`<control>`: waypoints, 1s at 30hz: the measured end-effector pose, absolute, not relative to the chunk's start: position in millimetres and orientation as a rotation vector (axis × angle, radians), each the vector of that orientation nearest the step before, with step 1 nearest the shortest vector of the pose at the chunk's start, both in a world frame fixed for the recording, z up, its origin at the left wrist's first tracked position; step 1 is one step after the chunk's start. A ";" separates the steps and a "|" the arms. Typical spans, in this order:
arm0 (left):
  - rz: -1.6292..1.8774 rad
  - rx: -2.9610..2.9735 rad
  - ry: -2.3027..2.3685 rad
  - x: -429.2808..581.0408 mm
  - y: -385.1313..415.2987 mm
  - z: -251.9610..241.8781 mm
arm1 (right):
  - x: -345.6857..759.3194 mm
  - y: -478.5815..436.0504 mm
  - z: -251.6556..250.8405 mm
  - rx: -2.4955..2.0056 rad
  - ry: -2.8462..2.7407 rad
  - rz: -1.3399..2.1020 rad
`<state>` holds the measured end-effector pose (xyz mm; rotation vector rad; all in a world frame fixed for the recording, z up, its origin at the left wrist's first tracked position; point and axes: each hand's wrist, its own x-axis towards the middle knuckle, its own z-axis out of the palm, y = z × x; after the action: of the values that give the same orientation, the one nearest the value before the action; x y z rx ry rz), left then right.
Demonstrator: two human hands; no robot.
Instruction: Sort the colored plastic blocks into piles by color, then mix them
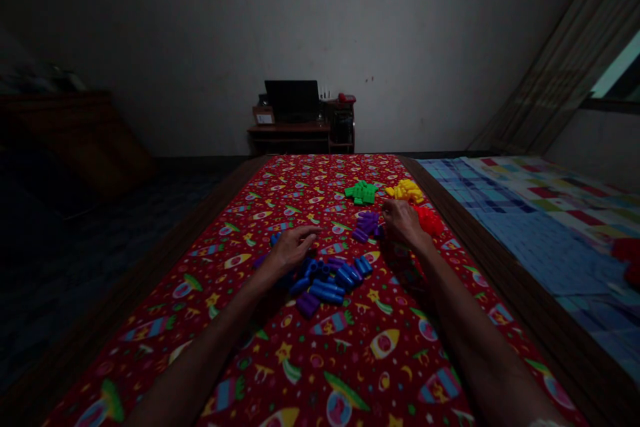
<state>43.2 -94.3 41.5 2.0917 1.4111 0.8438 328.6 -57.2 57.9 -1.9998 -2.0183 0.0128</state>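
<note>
Resting the left hand (293, 248) on the blue blocks (330, 278), fingers (307, 232) lying loosely spread, gripping nothing. Curling the fingers of the right hand (401, 223) down between purple blocks (367, 225) to their left and red blocks (429, 220) to their right, perhaps pinching a piece, too dark for telling. Sitting beyond them: green blocks (362, 192), yellow blocks (406, 191).

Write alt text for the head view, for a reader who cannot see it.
On a red rocket-print cloth, the left hand rests on a blue pile of plastic pieces and the right hand sits between a purple pile and a red pile. A green pile and a yellow pile lie farther off; the room is dim.
</note>
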 end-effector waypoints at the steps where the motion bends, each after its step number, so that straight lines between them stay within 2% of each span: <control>1: 0.837 2.103 1.418 42.3 -93.5 41.5 | 329.2 -58.0 57.0 -2.044 -2.029 -0.016; 13: 0.789 2.170 1.437 39.6 -95.2 47.2 | 323.6 -63.5 35.3 -2.146 -2.117 -0.146; 19: 0.782 2.165 1.431 38.0 -94.2 46.4 | 325.5 -57.2 39.6 -2.121 -2.112 -0.030; 30: 0.751 2.207 1.425 39.5 -96.9 48.6 | 331.2 -54.9 34.8 -2.141 -2.124 -0.075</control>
<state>39.5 -96.9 48.6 2.2067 1.4252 0.7513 331.2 -54.9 34.8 -2.1411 -2.1239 -0.0753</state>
